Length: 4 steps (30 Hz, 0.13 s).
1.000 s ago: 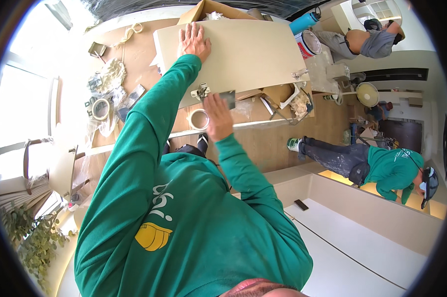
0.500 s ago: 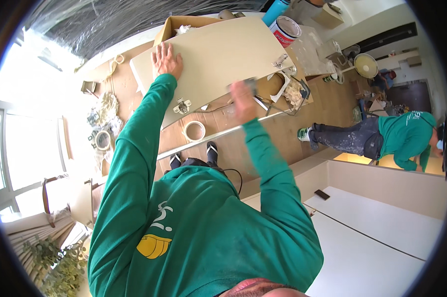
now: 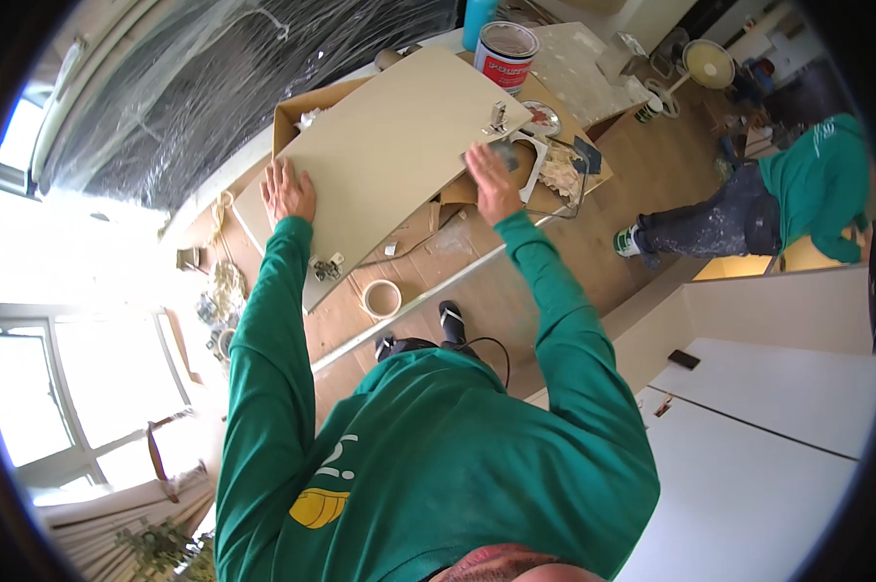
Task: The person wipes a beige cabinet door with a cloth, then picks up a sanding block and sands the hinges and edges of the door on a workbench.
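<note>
A beige cabinet door (image 3: 389,136) lies flat in front of me, with a metal hinge (image 3: 496,118) at its right end and another hinge (image 3: 326,267) at its near left corner. My left hand (image 3: 289,191) rests on the door's left part, fingers stretched and spread. At the door's near right edge, my right hand (image 3: 494,182) is closed on a small dark grey pad (image 3: 503,152). Its fingers partly cover the pad, so its exact kind is unclear. The pad sits just below the right hinge.
Behind the door stand an open cardboard box (image 3: 288,121) and a paint can (image 3: 506,56). Crumpled paper (image 3: 562,175) lies right of my right hand. A tape roll (image 3: 382,299) is on the floor near my feet. A co-worker in green (image 3: 816,184) bends at the right. A phone (image 3: 683,359) lies on a white surface.
The whole view has turned and shifted. My right hand with the grey pad has moved along the near edge, closer to the right hinge. My left hand stays on the door.
</note>
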Available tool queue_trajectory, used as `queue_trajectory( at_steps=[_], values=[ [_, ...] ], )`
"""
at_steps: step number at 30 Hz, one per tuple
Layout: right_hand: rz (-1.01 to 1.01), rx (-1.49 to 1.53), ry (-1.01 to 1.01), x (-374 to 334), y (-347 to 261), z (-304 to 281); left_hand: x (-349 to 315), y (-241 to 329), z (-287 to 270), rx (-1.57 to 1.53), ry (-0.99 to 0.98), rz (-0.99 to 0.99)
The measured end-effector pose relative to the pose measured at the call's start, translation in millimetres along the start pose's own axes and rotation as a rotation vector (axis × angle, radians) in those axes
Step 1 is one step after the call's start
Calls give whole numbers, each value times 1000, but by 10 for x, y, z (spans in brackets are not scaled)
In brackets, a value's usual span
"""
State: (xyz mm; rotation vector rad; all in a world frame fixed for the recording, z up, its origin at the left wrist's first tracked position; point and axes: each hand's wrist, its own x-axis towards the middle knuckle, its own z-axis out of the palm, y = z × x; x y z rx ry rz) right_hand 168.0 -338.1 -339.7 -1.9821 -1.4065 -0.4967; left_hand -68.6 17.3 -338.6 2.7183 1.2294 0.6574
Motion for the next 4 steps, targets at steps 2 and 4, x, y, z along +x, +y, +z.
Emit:
queue_trajectory(
  at_steps=[2, 4],
  values=[
    [-50, -50, 75, -55, -31, 117, 34, -53, 99, 16, -21, 5],
    [-54, -78, 140, -101, -108, 378, 134, -131, 148, 28, -62, -6]
  ],
)
